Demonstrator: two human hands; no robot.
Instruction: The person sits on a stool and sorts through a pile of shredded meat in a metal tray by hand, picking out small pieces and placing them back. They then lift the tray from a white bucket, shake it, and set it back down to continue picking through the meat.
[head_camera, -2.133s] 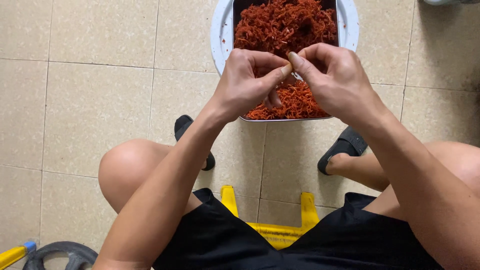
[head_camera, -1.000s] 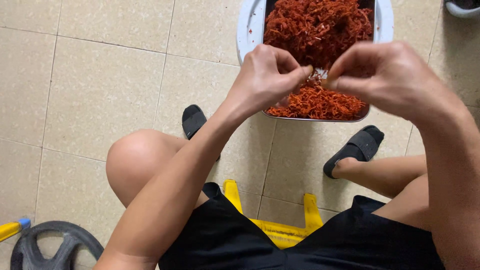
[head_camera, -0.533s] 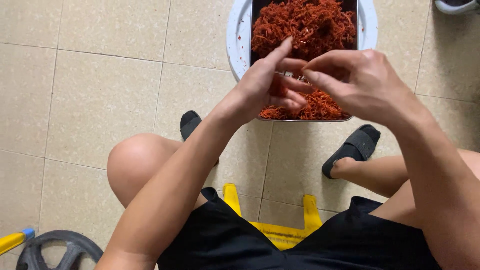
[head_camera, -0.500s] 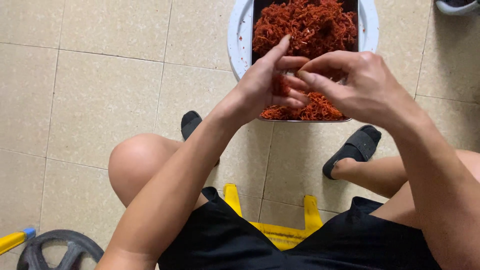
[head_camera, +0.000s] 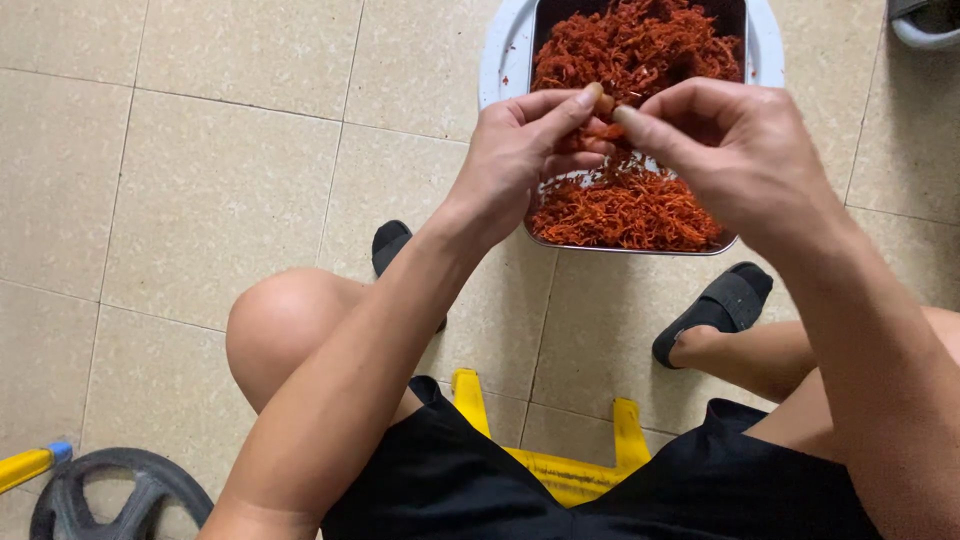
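A rectangular metal tray (head_camera: 640, 246) on the floor holds a heap of red-orange shredded strands (head_camera: 625, 205). It rests on a round white basin (head_camera: 500, 50). My left hand (head_camera: 525, 150) and my right hand (head_camera: 735, 145) hover together above the tray's middle. Their fingertips meet and pinch a small clump of the strands (head_camera: 606, 110) between them. Thumbs and forefingers are pressed on the clump, the other fingers curled.
I sit on a low yellow stool (head_camera: 545, 465) with knees apart, black slippers (head_camera: 720, 305) on a beige tiled floor. A black weight plate (head_camera: 110, 495) and a yellow bar end (head_camera: 30, 465) lie at the bottom left. A grey object (head_camera: 925, 20) sits at the top right.
Both hands stay together over the tray, working strands between the fingertips. The view has shifted slightly, so the tray sits a little differently in the picture.
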